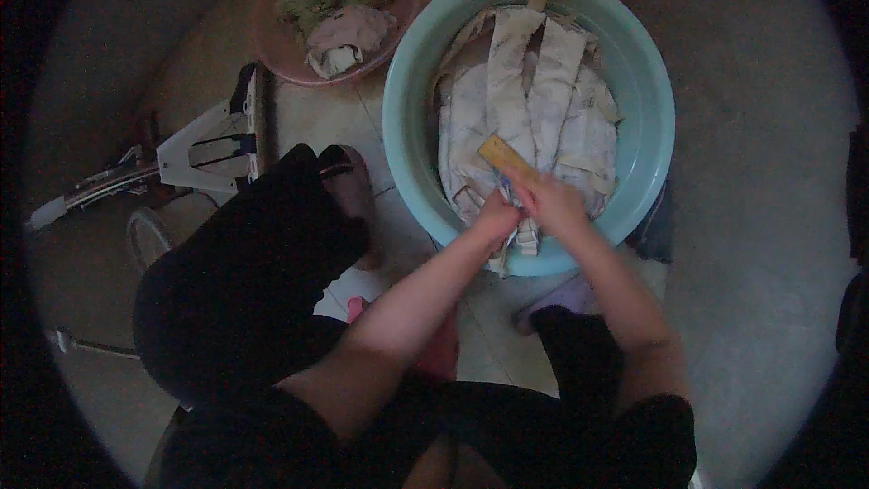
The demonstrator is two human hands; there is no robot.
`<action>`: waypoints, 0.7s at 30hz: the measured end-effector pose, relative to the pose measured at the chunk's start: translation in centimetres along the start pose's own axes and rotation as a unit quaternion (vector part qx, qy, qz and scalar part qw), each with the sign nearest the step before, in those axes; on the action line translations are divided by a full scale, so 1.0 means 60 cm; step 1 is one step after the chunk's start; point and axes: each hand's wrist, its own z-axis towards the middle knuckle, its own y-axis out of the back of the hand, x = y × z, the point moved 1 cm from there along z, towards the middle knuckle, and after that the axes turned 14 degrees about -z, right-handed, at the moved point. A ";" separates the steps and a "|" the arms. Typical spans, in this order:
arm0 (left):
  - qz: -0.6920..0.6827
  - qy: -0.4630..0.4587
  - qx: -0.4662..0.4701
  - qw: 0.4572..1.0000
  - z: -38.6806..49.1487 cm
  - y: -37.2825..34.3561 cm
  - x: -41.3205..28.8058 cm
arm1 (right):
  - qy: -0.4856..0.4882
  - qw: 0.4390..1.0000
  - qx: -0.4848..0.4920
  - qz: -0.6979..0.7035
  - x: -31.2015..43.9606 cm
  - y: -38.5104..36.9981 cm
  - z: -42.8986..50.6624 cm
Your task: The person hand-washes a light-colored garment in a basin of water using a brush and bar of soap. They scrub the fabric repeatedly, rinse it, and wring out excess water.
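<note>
A pale, stained backpack [468,105] lies in a light turquoise plastic basin [652,109], its two shoulder straps [509,75] facing up. Near the basin's front rim, my left hand [500,214] grips webbing at the lower end of the straps. My right hand [553,200] is closed around a yellowish, flat-backed brush or block [506,157], slanted up to the left over the pack. Its underside is hidden. Both hands nearly touch. A strap end with a pale buckle [527,238] hangs by the front rim.
Back left stands a reddish basin [271,61] with crumpled green and pink cloth [353,30]. A white-and-black framed object [204,142] lies on the tiled floor at left. My shod foot [349,190] is beside the turquoise basin; something red [438,346] sits beneath my left arm.
</note>
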 end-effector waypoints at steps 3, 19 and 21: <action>0.042 -0.055 -0.042 0.997 0.008 0.003 0.013 | -0.081 0.982 -0.144 -0.089 -0.044 -0.009 0.083; -0.021 -0.041 -0.089 0.995 0.033 0.022 0.036 | 0.041 0.988 -0.147 0.022 -0.019 -0.061 0.071; -0.006 -0.046 -0.126 0.991 0.034 0.024 0.040 | 0.075 0.992 -0.088 0.053 -0.018 -0.066 0.029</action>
